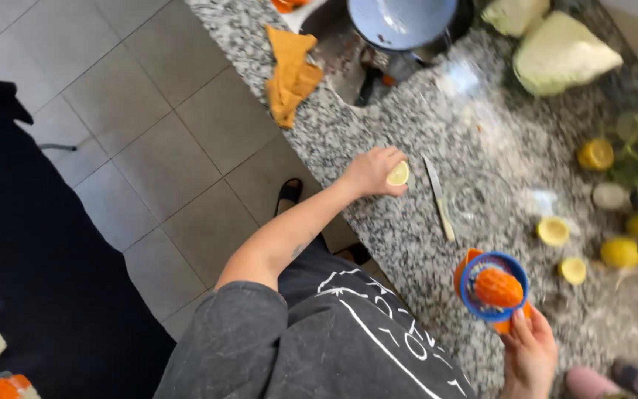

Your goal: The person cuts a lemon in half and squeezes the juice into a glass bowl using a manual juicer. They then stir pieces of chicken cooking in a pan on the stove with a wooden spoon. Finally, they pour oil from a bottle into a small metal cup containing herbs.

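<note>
Left hand (369, 171): lemon half (398, 174) | right hand (529, 353): orange-blue juicer (495, 289)

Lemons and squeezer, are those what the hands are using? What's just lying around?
In use: lemon half in left hand; orange and blue squeezer in right hand.
Lying about: knife, cabbage, orange cloth, other lemons.

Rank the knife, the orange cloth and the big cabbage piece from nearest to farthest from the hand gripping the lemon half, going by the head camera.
Measured from the left hand, which grips the lemon half:
1. Knife: lying on the granite counter just beside the lemon half.
2. Orange cloth: draped at the counter's edge by the sink.
3. Big cabbage piece: far back on the counter.
</note>
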